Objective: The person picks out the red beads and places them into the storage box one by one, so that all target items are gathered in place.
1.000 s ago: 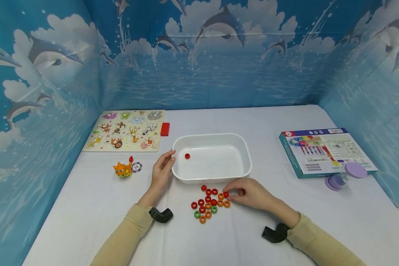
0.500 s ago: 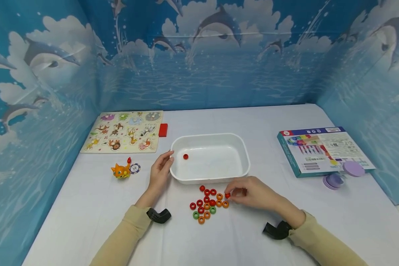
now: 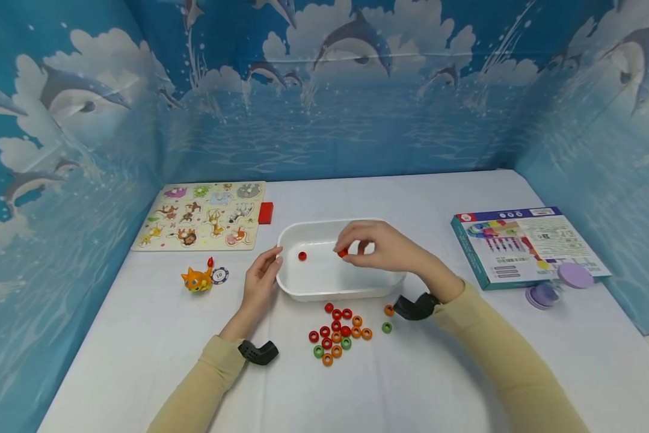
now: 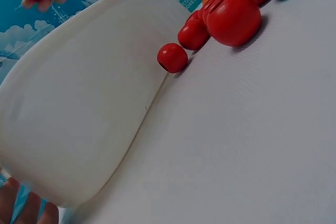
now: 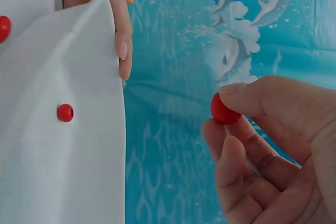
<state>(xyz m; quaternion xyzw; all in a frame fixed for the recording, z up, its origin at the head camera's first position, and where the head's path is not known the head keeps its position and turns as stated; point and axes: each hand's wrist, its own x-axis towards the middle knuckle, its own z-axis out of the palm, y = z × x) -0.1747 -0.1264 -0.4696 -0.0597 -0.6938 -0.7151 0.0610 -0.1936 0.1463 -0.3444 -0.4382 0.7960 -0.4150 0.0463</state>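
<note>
Dolphin-printed curtains (image 3: 324,132) enclose a white-covered tabletop (image 3: 113,361). Taking the white tray (image 3: 313,293) as the clock's centre, the right hand (image 3: 381,245) pinches a red bead (image 3: 343,253) between thumb and fingertips above it, a hold that likely suits so small a thing. The left hand (image 3: 260,275) rests at 9 o'clock, fingers fairly straight against the tray's end, probably to steady it. Inside, near 9 o'clock, lies a second red bead (image 3: 302,256). Half a second ago the right hand was beside the bead cluster (image 3: 346,331) at 6 o'clock, perhaps set close for easy reach; now it is over the tray, and an orange bead (image 3: 389,310) and a green bead (image 3: 386,328) show at 5 o'clock. Farther out, the puzzle board (image 3: 199,216) and red block (image 3: 266,213) sit toward 10 o'clock, the cat toy (image 3: 196,280) and chip (image 3: 219,275) just below 9, and the flat box (image 3: 530,246) at 3 with round purple pieces (image 3: 575,275) by its near edge, all seemingly kept aside.
</note>
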